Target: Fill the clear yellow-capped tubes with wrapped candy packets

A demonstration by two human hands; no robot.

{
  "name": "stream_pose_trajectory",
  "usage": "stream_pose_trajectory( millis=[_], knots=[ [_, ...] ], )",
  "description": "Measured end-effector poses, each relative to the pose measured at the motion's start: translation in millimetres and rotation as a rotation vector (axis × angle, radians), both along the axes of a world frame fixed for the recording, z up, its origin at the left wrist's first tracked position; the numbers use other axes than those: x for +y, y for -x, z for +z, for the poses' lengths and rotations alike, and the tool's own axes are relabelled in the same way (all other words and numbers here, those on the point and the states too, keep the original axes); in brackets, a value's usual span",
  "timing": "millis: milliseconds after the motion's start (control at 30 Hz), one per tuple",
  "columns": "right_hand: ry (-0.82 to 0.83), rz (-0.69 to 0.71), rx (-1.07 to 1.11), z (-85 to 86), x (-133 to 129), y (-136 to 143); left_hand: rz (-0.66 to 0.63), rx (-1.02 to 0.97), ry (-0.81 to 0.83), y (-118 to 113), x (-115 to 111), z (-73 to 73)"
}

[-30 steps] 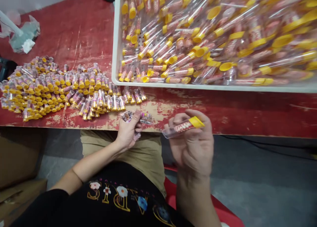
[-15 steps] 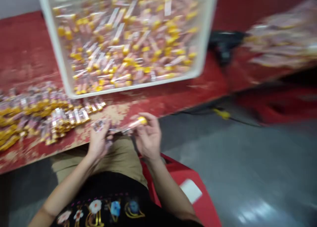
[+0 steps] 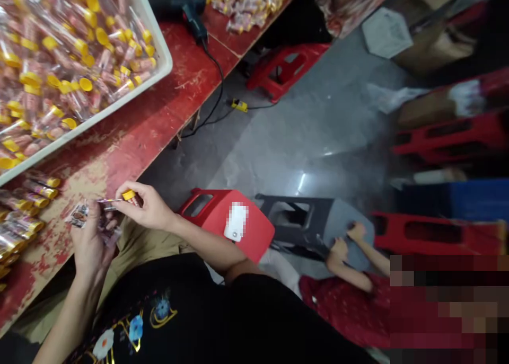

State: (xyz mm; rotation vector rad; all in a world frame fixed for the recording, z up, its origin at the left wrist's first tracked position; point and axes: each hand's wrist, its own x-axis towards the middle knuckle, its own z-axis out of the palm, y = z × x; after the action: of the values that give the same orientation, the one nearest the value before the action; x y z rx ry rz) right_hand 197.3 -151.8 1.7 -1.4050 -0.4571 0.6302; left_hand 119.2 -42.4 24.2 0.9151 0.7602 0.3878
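Observation:
Before my lap, at the table's front edge, my left hand is closed on a bunch of clear printed wrappers, part of which sticks out below the fingers. Close on its right, my right hand pinches a small tube with a yellow cap. The tube's far end reaches toward the left thumb; whether it is inside a wrapper I cannot tell. Rows of wrapped yellow-capped tubes lie on the table at the left. A white tray heaped with similar tubes stands behind my hands.
A black heat gun with a cord lies on the red table, beside a pile of wrapped tubes. On my right stand a red stool with a white phone and a grey stool, on which another person's hands rest.
The view has swung to the right, bringing more floor, stools and another person into sight. My hands have come closer together, still holding the wrappers and the tube.

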Motion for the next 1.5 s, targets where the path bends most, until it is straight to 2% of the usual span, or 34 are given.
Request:
stream_pose_trajectory(
  millis=[100,200,300,367,433,467,533,567,633,700,833,967,1167,1267,1367,1500],
  knots=[
    [-0.097,0.051,0.113,-6.7,6,3,0.041,-0.017,-0.018,1,3,-6.8],
    [-0.093,0.053,0.233,-11.6,14,3,0.023,0.030,-0.019,-1,9,-10.8],
    [-0.088,0.045,0.284,-14.8,14,-10,0.049,0.062,0.070,-7,16,-12.9],
    [-0.100,0.058,0.220,-13.4,6,-17,0.087,0.087,0.149,-11,18,-10.9],
    [-0.092,-0.021,0.086,-8.3,-5,-17,0.112,0.147,0.244,-8,14,-3.9],
    [-0.084,-0.120,0.011,-5.4,-12,-14,0.103,0.185,0.301,-4,10,0.6],
    [-0.150,-0.170,0.033,-2.8,-22,-10,0.121,0.211,0.420,1,3,7.2],
    [-0.190,-0.187,0.057,-3.9,-25,-10,0.152,0.194,0.455,2,2,7.7],
    [-0.228,-0.344,0.027,-9.4,-23,-13,0.145,0.142,0.513,2,5,3.2],
    [-0.254,-0.390,-0.007,-12.6,-14,-12,0.199,0.087,0.516,5,11,-2.9],
    [-0.302,-0.323,-0.092,-5.0,2,3,0.298,0.063,0.503,20,12,-5.4],
    [-0.311,-0.307,-0.220,-1.6,14,15,0.243,0.043,0.465,33,12,-5.9],
    [-0.278,-0.349,-0.477,-10.6,13,30,0.189,-0.007,0.358,36,13,-6.1],
    [-0.210,-0.265,-0.575,-14.6,5,38,0.158,-0.070,0.318,37,12,-4.4],
    [-0.136,-0.149,-0.582,-15.3,-1,40,0.150,-0.103,0.268,40,14,-4.5],
    [-0.082,-0.022,-0.699,-12.3,4,35,0.110,-0.115,0.184,48,17,-5.1]
  ],
)
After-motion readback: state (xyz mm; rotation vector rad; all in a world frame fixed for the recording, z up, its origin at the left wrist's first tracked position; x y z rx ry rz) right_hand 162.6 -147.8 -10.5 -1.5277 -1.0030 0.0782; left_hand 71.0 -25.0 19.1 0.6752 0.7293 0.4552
